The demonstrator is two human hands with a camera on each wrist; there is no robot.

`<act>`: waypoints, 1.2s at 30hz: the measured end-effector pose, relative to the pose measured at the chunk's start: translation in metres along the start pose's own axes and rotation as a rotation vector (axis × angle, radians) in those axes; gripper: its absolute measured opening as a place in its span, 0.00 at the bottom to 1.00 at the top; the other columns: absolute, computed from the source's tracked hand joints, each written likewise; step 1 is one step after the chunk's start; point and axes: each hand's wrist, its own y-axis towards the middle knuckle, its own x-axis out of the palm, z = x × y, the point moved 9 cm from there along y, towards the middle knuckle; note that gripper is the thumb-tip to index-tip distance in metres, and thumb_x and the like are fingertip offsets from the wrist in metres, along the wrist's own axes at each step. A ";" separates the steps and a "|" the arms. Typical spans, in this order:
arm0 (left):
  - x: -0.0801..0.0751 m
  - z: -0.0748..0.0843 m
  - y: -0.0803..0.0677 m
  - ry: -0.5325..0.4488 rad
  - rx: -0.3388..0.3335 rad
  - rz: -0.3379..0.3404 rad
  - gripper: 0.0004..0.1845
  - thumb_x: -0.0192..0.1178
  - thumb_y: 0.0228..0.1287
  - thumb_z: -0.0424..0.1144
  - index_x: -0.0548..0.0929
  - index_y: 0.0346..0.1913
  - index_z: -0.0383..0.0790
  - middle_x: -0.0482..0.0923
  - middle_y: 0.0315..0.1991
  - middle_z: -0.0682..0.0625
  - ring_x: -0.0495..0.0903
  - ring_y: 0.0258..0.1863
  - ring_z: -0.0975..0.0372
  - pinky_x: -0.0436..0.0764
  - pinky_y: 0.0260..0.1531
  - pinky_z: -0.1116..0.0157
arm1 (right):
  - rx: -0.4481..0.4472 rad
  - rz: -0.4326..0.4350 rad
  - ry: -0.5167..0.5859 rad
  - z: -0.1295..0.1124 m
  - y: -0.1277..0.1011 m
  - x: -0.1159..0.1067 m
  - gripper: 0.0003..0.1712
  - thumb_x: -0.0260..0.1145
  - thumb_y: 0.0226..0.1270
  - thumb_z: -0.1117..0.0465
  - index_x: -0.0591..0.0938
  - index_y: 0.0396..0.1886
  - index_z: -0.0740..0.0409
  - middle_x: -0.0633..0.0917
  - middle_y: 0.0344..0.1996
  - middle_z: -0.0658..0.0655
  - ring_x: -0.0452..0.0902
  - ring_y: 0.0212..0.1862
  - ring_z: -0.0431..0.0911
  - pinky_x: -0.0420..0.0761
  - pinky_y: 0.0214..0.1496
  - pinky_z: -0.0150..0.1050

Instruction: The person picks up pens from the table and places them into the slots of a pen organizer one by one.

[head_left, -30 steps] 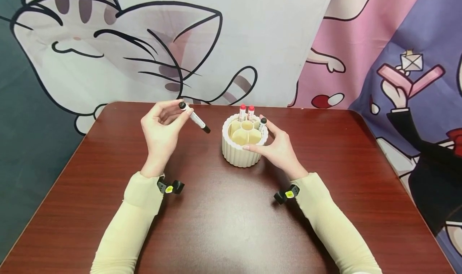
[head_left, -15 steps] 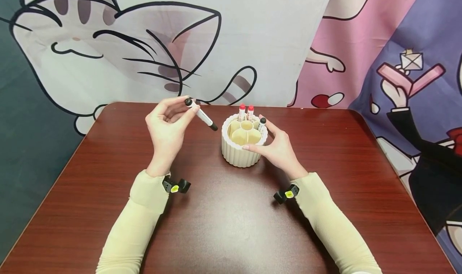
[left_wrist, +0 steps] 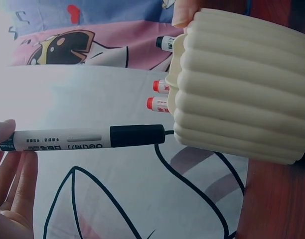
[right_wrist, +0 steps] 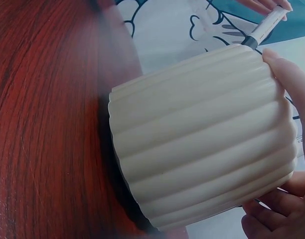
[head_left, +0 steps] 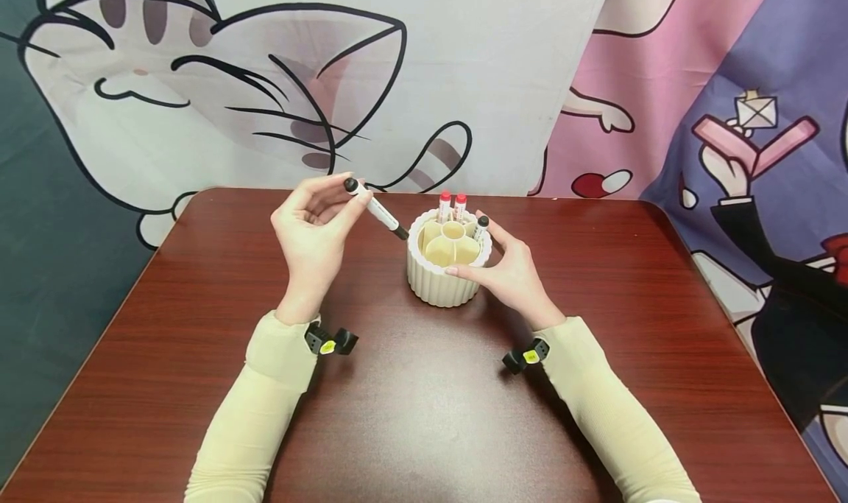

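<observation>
Tabletop (head_left: 411, 414): left hand (head_left: 311, 238) pinches marker (head_left: 375, 208), tip hidden behind holder (head_left: 449, 275) gripped by right hand (head_left: 510, 271).

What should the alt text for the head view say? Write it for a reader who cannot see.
A person's left hand holds a black-capped marker tilted toward a ribbed cream pen holder, which the right hand grips on a dark red table. Two red-capped markers and one black-capped one stand inside.
</observation>
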 end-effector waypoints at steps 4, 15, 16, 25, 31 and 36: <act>-0.003 0.002 0.000 0.013 0.008 0.009 0.16 0.75 0.54 0.22 0.85 0.46 0.22 0.86 0.38 0.34 0.87 0.36 0.51 0.87 0.40 0.61 | -0.003 -0.005 -0.010 -0.001 0.000 0.000 0.55 0.87 0.44 0.46 0.72 0.75 0.47 0.77 0.66 0.44 0.71 0.66 0.38 0.67 0.72 0.50; 0.006 0.003 0.000 0.001 0.012 -0.005 0.15 0.74 0.54 0.22 0.87 0.45 0.25 0.87 0.39 0.35 0.87 0.37 0.51 0.87 0.42 0.58 | -0.004 -0.001 -0.026 0.000 0.000 0.001 0.56 0.87 0.44 0.43 0.72 0.75 0.45 0.77 0.66 0.43 0.71 0.66 0.38 0.68 0.72 0.49; 0.008 0.003 0.000 -0.004 0.010 -0.006 0.15 0.74 0.54 0.22 0.87 0.45 0.25 0.87 0.39 0.35 0.87 0.37 0.51 0.87 0.42 0.58 | -0.005 0.000 -0.027 -0.001 -0.001 0.000 0.56 0.87 0.44 0.43 0.72 0.75 0.45 0.77 0.66 0.43 0.71 0.66 0.38 0.68 0.72 0.49; 0.017 -0.002 0.001 -0.008 -0.019 0.001 0.15 0.72 0.53 0.17 0.86 0.45 0.24 0.87 0.38 0.38 0.87 0.36 0.54 0.87 0.42 0.61 | -0.002 -0.004 -0.036 -0.001 -0.001 0.000 0.56 0.87 0.44 0.45 0.72 0.75 0.46 0.77 0.67 0.45 0.71 0.67 0.40 0.68 0.72 0.49; 0.027 -0.009 0.000 0.008 -0.029 -0.022 0.14 0.72 0.53 0.18 0.86 0.44 0.25 0.88 0.38 0.42 0.87 0.36 0.56 0.87 0.41 0.62 | -0.003 -0.006 -0.009 -0.001 -0.001 0.000 0.56 0.87 0.44 0.45 0.72 0.75 0.47 0.78 0.66 0.44 0.72 0.66 0.38 0.68 0.72 0.52; 0.035 -0.014 -0.001 0.038 -0.013 -0.070 0.14 0.75 0.55 0.24 0.86 0.45 0.27 0.87 0.39 0.43 0.87 0.36 0.53 0.87 0.39 0.60 | 0.000 -0.006 0.012 0.000 -0.001 0.000 0.56 0.87 0.44 0.46 0.72 0.74 0.50 0.77 0.67 0.45 0.70 0.67 0.39 0.67 0.72 0.53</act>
